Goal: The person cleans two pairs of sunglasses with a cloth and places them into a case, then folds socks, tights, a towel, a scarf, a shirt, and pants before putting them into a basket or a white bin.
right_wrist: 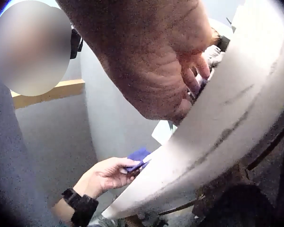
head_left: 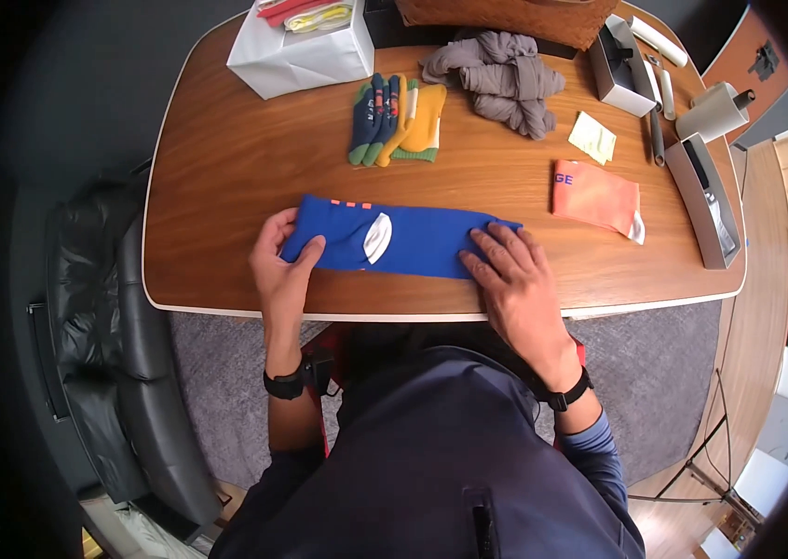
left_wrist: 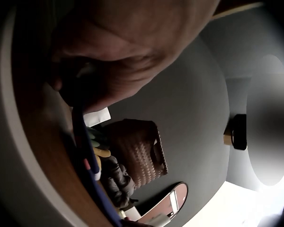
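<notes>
The blue sock (head_left: 424, 244) lies lengthwise on the table (head_left: 226, 186) at what looks like a flattening step, the left hand (head_left: 280, 272) pinching one end in its grip, the right hand (head_left: 519, 291) resting loose-fingered on the other; folding next would call for even tension.

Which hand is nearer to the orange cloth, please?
Right. The right hand rests on the right end of the blue sock, left of the orange cloth; the left hand grips the left end, farther away.
</notes>
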`<state>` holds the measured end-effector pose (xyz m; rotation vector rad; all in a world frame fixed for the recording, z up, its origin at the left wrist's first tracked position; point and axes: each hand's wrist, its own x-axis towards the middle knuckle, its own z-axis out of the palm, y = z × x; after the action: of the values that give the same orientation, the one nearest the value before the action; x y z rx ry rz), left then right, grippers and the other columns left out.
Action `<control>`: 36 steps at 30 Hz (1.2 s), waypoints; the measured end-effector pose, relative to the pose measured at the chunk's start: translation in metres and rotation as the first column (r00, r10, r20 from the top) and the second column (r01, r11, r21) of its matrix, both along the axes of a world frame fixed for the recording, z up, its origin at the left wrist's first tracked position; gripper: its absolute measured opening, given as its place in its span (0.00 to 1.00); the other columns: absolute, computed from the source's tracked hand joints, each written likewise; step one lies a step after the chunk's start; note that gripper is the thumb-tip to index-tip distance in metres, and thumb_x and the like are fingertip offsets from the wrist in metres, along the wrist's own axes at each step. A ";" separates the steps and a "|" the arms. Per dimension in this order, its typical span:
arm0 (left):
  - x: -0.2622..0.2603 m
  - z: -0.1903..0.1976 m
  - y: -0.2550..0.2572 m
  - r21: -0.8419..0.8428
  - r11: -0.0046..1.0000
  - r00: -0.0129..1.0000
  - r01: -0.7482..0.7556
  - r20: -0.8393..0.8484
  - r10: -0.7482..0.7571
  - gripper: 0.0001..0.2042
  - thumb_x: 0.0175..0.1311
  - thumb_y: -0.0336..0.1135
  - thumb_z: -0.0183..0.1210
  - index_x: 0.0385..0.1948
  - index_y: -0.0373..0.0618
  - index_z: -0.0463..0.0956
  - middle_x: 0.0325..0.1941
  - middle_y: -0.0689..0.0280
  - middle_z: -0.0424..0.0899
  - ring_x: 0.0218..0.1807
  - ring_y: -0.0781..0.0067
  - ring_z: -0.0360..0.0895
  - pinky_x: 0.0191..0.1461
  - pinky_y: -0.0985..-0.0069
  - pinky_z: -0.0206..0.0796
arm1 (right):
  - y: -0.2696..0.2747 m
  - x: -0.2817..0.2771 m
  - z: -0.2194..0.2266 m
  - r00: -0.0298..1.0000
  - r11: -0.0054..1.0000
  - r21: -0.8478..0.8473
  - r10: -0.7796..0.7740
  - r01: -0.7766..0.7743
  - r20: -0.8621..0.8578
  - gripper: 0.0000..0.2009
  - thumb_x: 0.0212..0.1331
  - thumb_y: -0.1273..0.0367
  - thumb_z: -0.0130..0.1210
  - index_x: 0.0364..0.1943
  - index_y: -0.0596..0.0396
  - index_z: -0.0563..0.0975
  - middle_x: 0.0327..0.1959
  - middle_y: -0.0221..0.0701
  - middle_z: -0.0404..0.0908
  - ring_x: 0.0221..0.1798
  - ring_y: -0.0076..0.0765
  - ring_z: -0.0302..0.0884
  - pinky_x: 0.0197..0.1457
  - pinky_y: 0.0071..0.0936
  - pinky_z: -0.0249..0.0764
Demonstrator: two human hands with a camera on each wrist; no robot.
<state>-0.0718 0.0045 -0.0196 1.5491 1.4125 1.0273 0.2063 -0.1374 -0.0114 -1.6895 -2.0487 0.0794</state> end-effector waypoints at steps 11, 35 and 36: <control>0.082 0.021 -0.033 0.555 0.793 0.956 0.252 -0.268 -0.117 0.21 0.53 0.15 0.65 0.51 0.39 0.79 0.35 0.60 0.81 0.38 0.63 0.82 0.47 0.69 0.76 | 0.009 -0.031 0.011 -0.384 0.930 -0.121 -0.259 -0.346 -0.886 0.32 0.69 0.77 0.46 0.78 0.59 0.56 0.71 0.42 0.70 0.71 0.35 0.71 0.77 0.35 0.65; 0.087 0.013 -0.030 0.231 0.897 0.726 0.378 -0.675 -0.132 0.19 0.64 0.41 0.70 0.50 0.41 0.75 0.47 0.56 0.77 0.54 0.50 0.74 0.58 0.56 0.64 | 0.004 0.006 -0.007 0.861 0.886 -0.077 -0.463 0.458 -0.209 0.36 0.55 0.70 0.63 0.70 0.66 0.64 0.48 0.45 0.77 0.51 0.54 0.74 0.56 0.45 0.69; 0.089 0.007 -0.027 0.180 0.898 0.707 0.402 -0.684 -0.179 0.20 0.62 0.38 0.71 0.51 0.41 0.74 0.45 0.57 0.76 0.52 0.51 0.75 0.55 0.58 0.65 | 0.008 0.004 -0.008 0.863 0.882 -0.065 -0.471 0.467 -0.183 0.37 0.54 0.70 0.64 0.70 0.66 0.64 0.48 0.45 0.77 0.51 0.53 0.74 0.55 0.45 0.69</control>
<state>0.0172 -0.0229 -0.0124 2.4620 1.3968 0.5290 0.2107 -0.1295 -0.0198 -2.0569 -1.4531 0.0968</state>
